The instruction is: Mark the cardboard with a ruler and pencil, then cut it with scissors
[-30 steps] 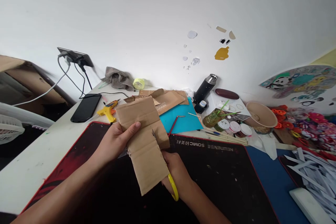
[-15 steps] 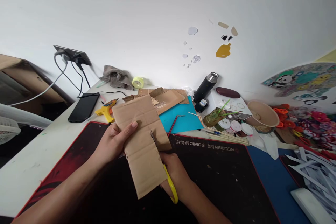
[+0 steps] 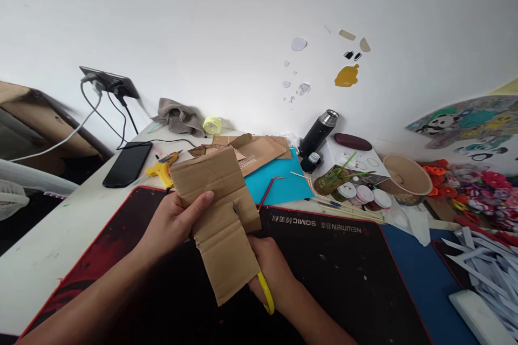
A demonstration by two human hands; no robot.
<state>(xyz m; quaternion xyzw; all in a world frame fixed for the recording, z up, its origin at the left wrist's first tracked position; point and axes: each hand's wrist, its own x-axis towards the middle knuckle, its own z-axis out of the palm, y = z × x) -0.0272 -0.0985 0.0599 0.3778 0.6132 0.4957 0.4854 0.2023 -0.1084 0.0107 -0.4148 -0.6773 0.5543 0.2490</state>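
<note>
My left hand [image 3: 178, 221] grips a brown piece of cardboard [image 3: 226, 264] by its left edge, thumb pressed on the upper face. A cut runs into the cardboard from its right side. In my right hand [image 3: 273, 264] is a pair of scissors [image 3: 265, 292] with yellow handles. One blade tip shows above the cardboard in the cut; the other blade and most of the right fingers are hidden behind it. The cardboard is held tilted above a black desk mat [image 3: 324, 280].
Behind the cardboard lie a yellow glue gun [image 3: 164, 170], more cardboard scraps [image 3: 263, 152] and a blue sheet [image 3: 279, 178]. A phone [image 3: 127, 164] is at left. A black thermos [image 3: 319, 132], a jar with green sticks [image 3: 324, 180] and paint pots [image 3: 364, 194] stand at right.
The scissors' blades have closed further, with less blade showing above the cardboard and the yellow handle drawn closer in. Both hands stay in nearly the same place.
</note>
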